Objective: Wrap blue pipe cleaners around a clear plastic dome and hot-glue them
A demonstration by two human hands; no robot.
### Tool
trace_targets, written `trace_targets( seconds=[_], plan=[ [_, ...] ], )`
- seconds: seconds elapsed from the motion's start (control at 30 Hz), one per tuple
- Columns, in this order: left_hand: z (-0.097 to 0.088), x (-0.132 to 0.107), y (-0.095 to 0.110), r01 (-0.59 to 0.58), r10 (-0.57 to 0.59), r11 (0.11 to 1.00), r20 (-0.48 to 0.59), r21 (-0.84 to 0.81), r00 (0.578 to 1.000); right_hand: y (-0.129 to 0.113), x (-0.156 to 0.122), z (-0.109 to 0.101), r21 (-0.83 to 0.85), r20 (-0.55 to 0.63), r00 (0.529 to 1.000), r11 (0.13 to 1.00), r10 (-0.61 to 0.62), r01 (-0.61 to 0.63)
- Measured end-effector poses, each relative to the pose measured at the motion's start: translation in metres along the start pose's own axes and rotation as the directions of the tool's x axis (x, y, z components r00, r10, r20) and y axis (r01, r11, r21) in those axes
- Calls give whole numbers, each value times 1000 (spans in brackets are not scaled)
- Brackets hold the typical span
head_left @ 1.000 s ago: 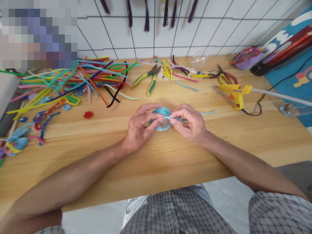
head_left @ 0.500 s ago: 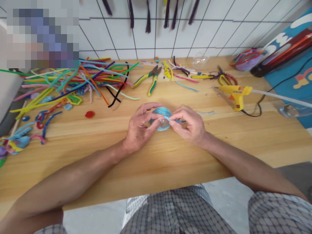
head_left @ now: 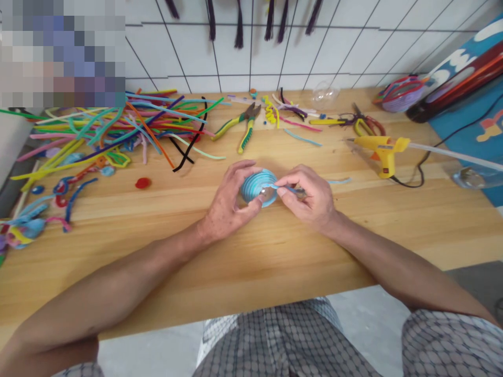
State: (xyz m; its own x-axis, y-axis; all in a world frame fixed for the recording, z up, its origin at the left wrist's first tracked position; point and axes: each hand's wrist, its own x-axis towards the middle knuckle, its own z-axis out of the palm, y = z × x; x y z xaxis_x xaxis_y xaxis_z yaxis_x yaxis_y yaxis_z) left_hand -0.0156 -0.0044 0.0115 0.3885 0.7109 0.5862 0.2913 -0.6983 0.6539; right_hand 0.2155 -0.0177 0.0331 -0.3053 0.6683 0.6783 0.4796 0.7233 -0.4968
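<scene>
Just above the wooden table, my left hand (head_left: 225, 207) curls round a clear ball (head_left: 257, 184) wound with light-blue pipe cleaner, thumb in front and fingers behind. Part of the ball's lower right is bare and see-through. Thumb and forefinger of my right hand (head_left: 308, 198) pinch the blue pipe cleaner (head_left: 271, 185) close to the ball's right side. Its loose end passes behind the right hand and shows on the far side. My left fingers partly hide the ball's left edge.
A pile of coloured pipe cleaners (head_left: 129, 125) lies at the back left. Green-yellow pliers (head_left: 247, 128), scissors (head_left: 363, 125) and a clear ball (head_left: 325, 95) are at the back. A yellow glue gun (head_left: 383, 152) with a cord lies right; a red pompom-like piece (head_left: 142, 183) lies left.
My left fingers have opened from their pinch by the strand and now cup the ball, showing more of its blue winding. The right hand has shifted slightly right, still pinching the strand.
</scene>
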Motion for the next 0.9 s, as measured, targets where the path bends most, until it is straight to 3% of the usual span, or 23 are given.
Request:
trace_targets(
  seconds=[0.13,0.33,0.43,0.6,0.77,0.9],
  plan=[
    [1,-3,-1,102,-96,992,79,-79,992,3,0,0,-11,1,1000,1000,20,-20],
    [-1,-6,0,223,-204,955,111,-197,973,5,1,-1,2,12,1000,1000,18,-18],
    [-4,-4,4,168,-162,977,49,-130,986,5,1,-1,10,17,1000,1000,-2,2],
    [-5,0,11,-25,29,998,-78,54,996,2,0,1,-5,-1,999,999,-48,48],
    [-1,0,7,-32,53,984,-121,174,991,-3,-2,3,-10,6,998,998,-60,60],
    [-1,0,5,-30,53,987,-142,160,988,-5,-3,6,5,1,999,999,-41,41]
  ],
)
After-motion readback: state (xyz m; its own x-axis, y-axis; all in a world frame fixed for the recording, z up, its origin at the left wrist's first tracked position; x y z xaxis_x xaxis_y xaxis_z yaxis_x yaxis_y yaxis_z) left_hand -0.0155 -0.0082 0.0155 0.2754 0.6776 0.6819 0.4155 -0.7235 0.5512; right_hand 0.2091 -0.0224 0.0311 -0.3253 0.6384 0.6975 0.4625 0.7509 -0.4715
